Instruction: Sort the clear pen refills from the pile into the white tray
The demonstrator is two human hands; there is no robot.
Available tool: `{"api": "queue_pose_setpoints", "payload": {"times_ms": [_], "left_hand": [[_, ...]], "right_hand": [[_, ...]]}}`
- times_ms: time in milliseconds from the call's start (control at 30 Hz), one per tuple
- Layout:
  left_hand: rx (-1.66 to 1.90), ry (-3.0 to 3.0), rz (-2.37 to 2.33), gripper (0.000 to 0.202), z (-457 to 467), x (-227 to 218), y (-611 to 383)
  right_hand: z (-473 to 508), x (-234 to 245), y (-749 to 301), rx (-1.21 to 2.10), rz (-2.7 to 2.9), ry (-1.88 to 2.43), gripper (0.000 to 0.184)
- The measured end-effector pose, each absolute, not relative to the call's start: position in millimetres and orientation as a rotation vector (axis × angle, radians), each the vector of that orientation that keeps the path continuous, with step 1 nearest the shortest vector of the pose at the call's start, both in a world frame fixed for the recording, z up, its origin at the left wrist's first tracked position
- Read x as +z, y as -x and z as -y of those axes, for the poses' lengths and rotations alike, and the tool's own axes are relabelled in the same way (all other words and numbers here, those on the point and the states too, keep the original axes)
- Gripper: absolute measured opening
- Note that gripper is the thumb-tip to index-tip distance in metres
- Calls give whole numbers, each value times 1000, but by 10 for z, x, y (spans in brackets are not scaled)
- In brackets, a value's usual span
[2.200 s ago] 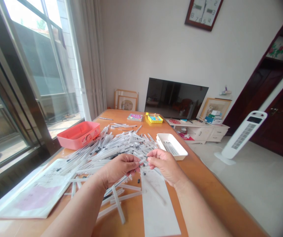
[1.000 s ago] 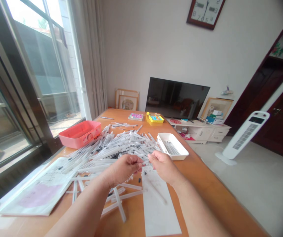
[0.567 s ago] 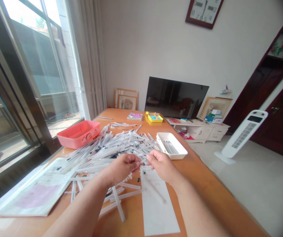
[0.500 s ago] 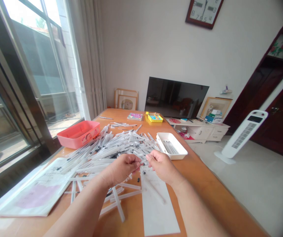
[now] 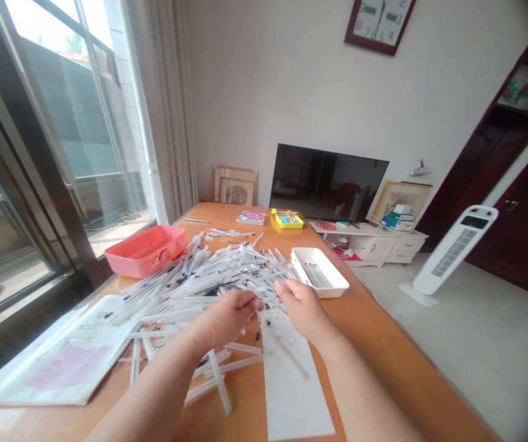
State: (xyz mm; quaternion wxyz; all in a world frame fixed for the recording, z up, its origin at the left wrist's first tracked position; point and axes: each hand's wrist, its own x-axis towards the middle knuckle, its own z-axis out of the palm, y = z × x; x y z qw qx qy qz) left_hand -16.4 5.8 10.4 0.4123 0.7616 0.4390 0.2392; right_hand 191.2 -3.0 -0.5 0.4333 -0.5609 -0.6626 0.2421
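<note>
My left hand [image 5: 231, 316] is closed in a pinch above the near edge of a heap of clear plastic pen barrels [image 5: 218, 279]. Facing it across a small gap, my right hand [image 5: 303, 310] is also pinched, thumb on top, over the far end of a white paper sheet [image 5: 296, 405]. Whatever either set of fingertips holds is too small or hidden to name. A translucent pen barrel [image 5: 291, 359] lies on the sheet. One small black piece [image 5: 268, 322] is at the sheet's top, another black piece [image 5: 257, 336] beside it on the wood.
A white tray [image 5: 337, 283] with several slim pens or refills stands right of the heap, a red plastic box [image 5: 121, 261] left. A booklet [image 5: 61, 368] lies at the near left. Farther back are a yellow box [image 5: 289, 222], a purple booklet [image 5: 250, 218] and a pen [image 5: 197, 220].
My fingertips have drawn slightly apart, the right hand's a little upward. Both hands stay pinched; the objects on the table look unchanged.
</note>
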Motion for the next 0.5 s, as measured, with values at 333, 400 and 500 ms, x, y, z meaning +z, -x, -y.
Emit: {"api": "queue_pose_setpoints", "payload": {"times_ms": [333, 400, 500], "left_hand": [[836, -2338, -1322, 8, -14, 183, 99], [802, -2344, -1319, 12, 18, 223, 89], [704, -2309, -1280, 28, 48, 254, 88]], "right_hand": [[-28, -45, -1900, 742, 1560, 1390, 51], [-23, -49, -1901, 771, 1522, 1376, 51], [-15, -46, -1907, 766, 1499, 1348, 51]]}}
